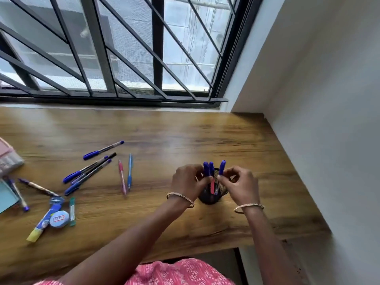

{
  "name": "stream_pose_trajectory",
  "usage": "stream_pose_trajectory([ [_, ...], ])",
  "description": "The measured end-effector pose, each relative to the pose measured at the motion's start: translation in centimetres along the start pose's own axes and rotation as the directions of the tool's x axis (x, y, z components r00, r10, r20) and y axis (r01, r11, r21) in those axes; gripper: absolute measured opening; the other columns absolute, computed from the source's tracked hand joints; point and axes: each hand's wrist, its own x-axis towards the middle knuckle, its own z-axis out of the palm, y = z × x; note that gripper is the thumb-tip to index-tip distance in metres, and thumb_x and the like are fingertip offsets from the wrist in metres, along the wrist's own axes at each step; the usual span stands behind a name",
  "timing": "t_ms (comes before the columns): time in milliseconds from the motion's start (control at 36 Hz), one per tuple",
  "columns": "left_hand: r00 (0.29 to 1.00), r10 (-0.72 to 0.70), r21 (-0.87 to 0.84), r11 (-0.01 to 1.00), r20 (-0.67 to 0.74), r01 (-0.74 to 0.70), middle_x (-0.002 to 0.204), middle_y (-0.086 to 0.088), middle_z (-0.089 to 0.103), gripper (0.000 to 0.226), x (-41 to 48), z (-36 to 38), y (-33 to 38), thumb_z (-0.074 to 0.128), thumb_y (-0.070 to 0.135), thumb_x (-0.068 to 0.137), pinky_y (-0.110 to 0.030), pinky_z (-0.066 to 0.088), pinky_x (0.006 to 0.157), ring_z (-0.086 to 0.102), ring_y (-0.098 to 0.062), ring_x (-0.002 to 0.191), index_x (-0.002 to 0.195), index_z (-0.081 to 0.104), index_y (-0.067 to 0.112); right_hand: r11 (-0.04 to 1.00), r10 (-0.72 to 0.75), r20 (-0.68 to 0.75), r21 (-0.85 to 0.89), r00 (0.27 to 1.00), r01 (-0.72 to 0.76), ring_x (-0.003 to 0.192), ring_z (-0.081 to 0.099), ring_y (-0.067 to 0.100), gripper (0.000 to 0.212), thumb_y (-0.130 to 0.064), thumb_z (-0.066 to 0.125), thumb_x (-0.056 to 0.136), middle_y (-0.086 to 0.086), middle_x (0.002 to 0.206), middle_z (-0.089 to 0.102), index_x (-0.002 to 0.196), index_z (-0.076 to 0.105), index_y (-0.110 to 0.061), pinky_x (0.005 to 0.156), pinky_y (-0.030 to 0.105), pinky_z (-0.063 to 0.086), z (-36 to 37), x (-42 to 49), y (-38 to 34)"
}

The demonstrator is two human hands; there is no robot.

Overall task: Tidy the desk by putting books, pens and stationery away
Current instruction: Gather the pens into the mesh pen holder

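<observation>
From the head camera, the only writing that reads is on the round blue tape roll [59,219] at lower left: a white label with a red border and what looks like "HF" in red. Print on the blue-and-yellow tube [44,222] touching it is too blurred to read.

Right of centre, both hands meet over a black mesh pen holder [209,197] standing on the wooden desk [185,136]. The left hand [186,182] pinches two blue-capped pens [208,168] that stand in the holder; the right hand [239,186] pinches a third blue-capped pen [222,167], its lower end inside the cup. A pink pen [212,186] also stands in the holder. Each wrist wears one bangle.

Loose on the desk at centre left: one blue pen [102,150] lying alone, a crossed bundle of about four pens [88,173] below it, then a pink click pen [122,177] and a blue click pen [129,171] side by side. At far left lie two more pens [38,187], a green refill case [72,211], a teal notebook edge [6,197] and a pinkish pouch [8,157], cut off by the frame
</observation>
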Motion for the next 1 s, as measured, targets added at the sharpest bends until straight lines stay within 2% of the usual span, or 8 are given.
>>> stream_pose_trajectory([
  [139, 0.999, -0.014, 0.074, 0.997, -0.032, 0.016, 0.075, 0.008, 0.070, 0.020, 0.1, 0.6, -0.1, 0.078, 0.039, 0.068, -0.024, 0.049, 0.063, 0.063, -0.007, 0.070, 0.083, 0.074, 0.027, 0.983, -0.034, 0.017, -0.180, 0.999, 0.036, 0.093, 0.051, 0.015, 0.020, -0.034, 0.083, 0.068, -0.001, 0.093, 0.051, 0.079, 0.073, -0.021, 0.079, 0.026, 0.042, 1.2, 0.3, 0.4],
  [250, 0.997, -0.040, 0.030, 0.999, -0.065, 0.042, 0.069, 0.009, 0.068, 0.026, 0.2, 0.7, -0.1, 0.083, 0.039, 0.065, -0.025, 0.051, 0.063, 0.064, -0.005, 0.066, 0.084, 0.071, 0.026, 0.978, -0.055, 0.060, -0.198, 0.997, 0.066, 0.100, 0.051, 0.017, 0.018, -0.036, 0.082, 0.068, -0.001, 0.098, 0.052, 0.077, 0.075, -0.022, 0.091, 0.030, 0.043, 1.3, 0.5, 0.8],
  [444, 0.989, -0.117, -0.058, 0.992, -0.095, 0.112, 0.065, 0.011, 0.067, 0.028, 0.0, -0.6, -1.7, 0.083, 0.041, 0.067, -0.023, 0.052, 0.061, 0.063, -0.001, 0.061, 0.085, 0.069, 0.025, 0.969, -0.064, 0.049, -0.236, 0.997, 0.074, 0.104, 0.051, 0.018, 0.019, -0.034, 0.080, 0.070, -0.002, 0.106, 0.059, 0.082, 0.072, -0.021, 0.083, 0.023, 0.034, 0.3, 1.0, 0.5],
  [556, 0.966, -0.213, -0.097, 0.975, -0.148, 0.201, 0.065, 0.011, 0.068, 0.023, -0.2, -2.3, -4.4, 0.079, 0.045, 0.071, -0.028, 0.056, 0.062, 0.065, -0.002, 0.062, 0.082, 0.069, 0.027, 0.968, -0.157, -0.013, -0.202, 0.988, 0.151, 0.097, 0.056, 0.017, 0.025, -0.018, 0.078, 0.071, -0.005, 0.099, 0.059, 0.092, 0.064, -0.022, 0.083, 0.027, 0.044, -1.0, 1.4, -1.0],
  [667, 0.900, -0.379, -0.153, 0.923, -0.216, 0.352, 0.067, 0.007, 0.069, 0.012, -0.7, -4.7, -8.4, 0.076, 0.032, 0.076, -0.036, 0.059, 0.067, 0.067, -0.008, 0.061, 0.081, 0.070, 0.022, 0.970, -0.233, -0.189, -0.119, 0.954, 0.214, 0.098, 0.058, 0.017, 0.034, 0.005, 0.071, 0.073, -0.008, 0.098, 0.057, 0.093, 0.061, -0.020, 0.088, 0.034, 0.052, -1.0, 1.3, -3.3],
  [778, 0.787, -0.539, -0.130, 0.840, -0.301, 0.526, 0.071, 0.003, 0.069, 0.006, -1.5, -7.2, -11.8, 0.072, 0.026, 0.077, -0.027, 0.050, 0.072, 0.070, -0.018, 0.075, 0.082, 0.071, 0.022, 0.944, -0.328, -0.274, -0.123, 0.904, 0.305, 0.095, 0.056, 0.020, 0.024, 0.002, 0.064, 0.075, -0.004, 0.092, 0.060, 0.086, 0.062, -0.020, 0.086, 0.022, 0.040, 1.5, 1.4, -5.6],
  [889, 0.695, -0.636, -0.126, 0.761, -0.336, 0.636, 0.083, -0.002, 0.074, 0.009, -1.9, -8.6, -14.0, 0.069, 0.027, 0.079, -0.030, 0.047, 0.074, 0.068, -0.025, 0.086, 0.086, 0.072, 0.023, 0.900, -0.435, -0.187, -0.088, 0.881, 0.426, 0.090, 0.053, 0.020, 0.018, -0.003, 0.065, 0.075, -0.003, 0.086, 0.062, 0.082, 0.066, -0.019, 0.077, 0.019, 0.032, 5.9, 0.8, -8.3],
  [1000, 0.654, -0.683, -0.087, 0.710, -0.327, 0.698, 0.086, -0.006, 0.074, 0.020, -1.4, -9.7, -15.3, 0.070, 0.038, 0.078, -0.032, 0.051, 0.074, 0.066, -0.030, 0.089, 0.083, 0.074, 0.020, 0.881, -0.469, 0.038, -0.049, 0.882, 0.470, 0.087, 0.056, 0.017, 0.014, -0.008, 0.065, 0.078, -0.004, 0.084, 0.065, 0.087, 0.066, -0.019, 0.075, 0.020, 0.040, 11.5, 0.6, -10.4],
])
